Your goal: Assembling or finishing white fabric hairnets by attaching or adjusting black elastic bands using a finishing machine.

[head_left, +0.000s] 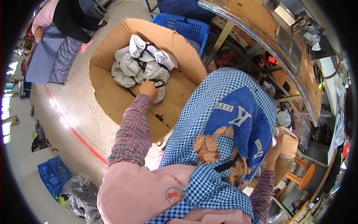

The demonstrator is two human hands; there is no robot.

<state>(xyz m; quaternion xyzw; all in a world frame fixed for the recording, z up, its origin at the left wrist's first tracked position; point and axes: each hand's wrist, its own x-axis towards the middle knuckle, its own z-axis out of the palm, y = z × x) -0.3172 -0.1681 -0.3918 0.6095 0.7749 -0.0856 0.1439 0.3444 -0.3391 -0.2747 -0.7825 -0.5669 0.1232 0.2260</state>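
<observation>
My left hand (149, 89) reaches down into a large cardboard box (108, 35), its fingers curled on the near side of a heap of white and light-grey fabric pieces (130, 67) with black straps. One grey piece (159, 93) hangs beside that hand on the box's inner side. My right hand (274, 147) is low at my right side, beside a smaller cardboard box (287, 149). Something white (275, 136) shows at its fingers, which are mostly hidden. A blue checked apron (194, 123) covers my lap.
Behind the large box stands a blue plastic crate (201, 31). A worktable (257, 30) rises at the right, with an orange stool (307, 175) below it. Another blue crate (54, 173) and a grey plastic bag (80, 194) lie at left. A person (71, 16) handles grey cloth at the far left.
</observation>
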